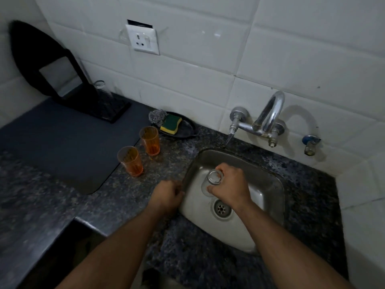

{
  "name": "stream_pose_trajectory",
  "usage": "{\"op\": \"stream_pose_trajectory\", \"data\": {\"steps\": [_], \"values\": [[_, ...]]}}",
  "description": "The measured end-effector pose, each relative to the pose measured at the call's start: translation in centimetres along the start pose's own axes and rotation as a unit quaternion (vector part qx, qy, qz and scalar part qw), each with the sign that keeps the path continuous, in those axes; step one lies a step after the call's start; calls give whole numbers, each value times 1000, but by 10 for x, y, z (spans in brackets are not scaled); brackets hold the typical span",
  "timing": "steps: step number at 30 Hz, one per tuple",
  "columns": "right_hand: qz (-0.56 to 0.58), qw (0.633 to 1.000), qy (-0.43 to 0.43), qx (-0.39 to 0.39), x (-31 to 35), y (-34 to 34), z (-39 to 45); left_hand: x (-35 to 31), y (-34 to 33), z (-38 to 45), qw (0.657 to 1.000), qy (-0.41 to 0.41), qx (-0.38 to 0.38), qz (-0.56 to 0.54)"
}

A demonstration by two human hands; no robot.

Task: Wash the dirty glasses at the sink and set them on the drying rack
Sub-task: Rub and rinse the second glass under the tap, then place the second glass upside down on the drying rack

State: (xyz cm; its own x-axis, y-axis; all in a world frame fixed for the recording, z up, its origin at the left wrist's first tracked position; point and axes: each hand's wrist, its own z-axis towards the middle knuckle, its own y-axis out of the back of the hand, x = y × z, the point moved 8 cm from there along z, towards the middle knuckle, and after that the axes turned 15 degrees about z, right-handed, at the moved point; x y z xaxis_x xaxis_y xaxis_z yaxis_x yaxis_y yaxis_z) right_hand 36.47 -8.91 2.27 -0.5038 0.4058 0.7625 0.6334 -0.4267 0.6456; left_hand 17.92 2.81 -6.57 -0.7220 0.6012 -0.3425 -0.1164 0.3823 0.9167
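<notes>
My right hand [230, 185] grips a clear glass [212, 180] over the steel sink [268, 184], its open mouth tilted up toward me. My left hand [167, 196] rests closed at the sink's left rim, with nothing visible in it. Two orange tumblers [130, 161] [150, 140] stand upright on the granite counter left of the sink. A dark drying mat [62, 147] lies further left. Another clear glass [100, 85] stands at the back by the wall, on a black ribbed rack [108, 108].
A chrome tap [266, 119] is mounted on the tiled wall above the sink. A black dish [183, 130] holds a yellow-green sponge [170, 124] and steel scrubber [157, 115]. A wall socket [143, 39] sits above. The counter edge drops off at lower left.
</notes>
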Motion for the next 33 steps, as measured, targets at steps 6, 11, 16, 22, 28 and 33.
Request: {"op": "stream_pose_trajectory", "data": {"steps": [6,11,16,22,28,33], "values": [[0,992,46,118,61,-82,-4,85,33,-53,996,61,28,55],[-1,978,108,181,144,-168,-1,183,80,-66,985,147,-5,87],[3,969,158,189,226,-249,15,271,127,-54,975,190,-24,115],[4,972,170,162,295,-318,74,370,162,-10,974,204,-20,98],[21,985,131,113,321,-349,163,417,169,64,977,193,25,86],[41,989,119,77,331,-375,241,448,183,134,971,203,40,120]]}}
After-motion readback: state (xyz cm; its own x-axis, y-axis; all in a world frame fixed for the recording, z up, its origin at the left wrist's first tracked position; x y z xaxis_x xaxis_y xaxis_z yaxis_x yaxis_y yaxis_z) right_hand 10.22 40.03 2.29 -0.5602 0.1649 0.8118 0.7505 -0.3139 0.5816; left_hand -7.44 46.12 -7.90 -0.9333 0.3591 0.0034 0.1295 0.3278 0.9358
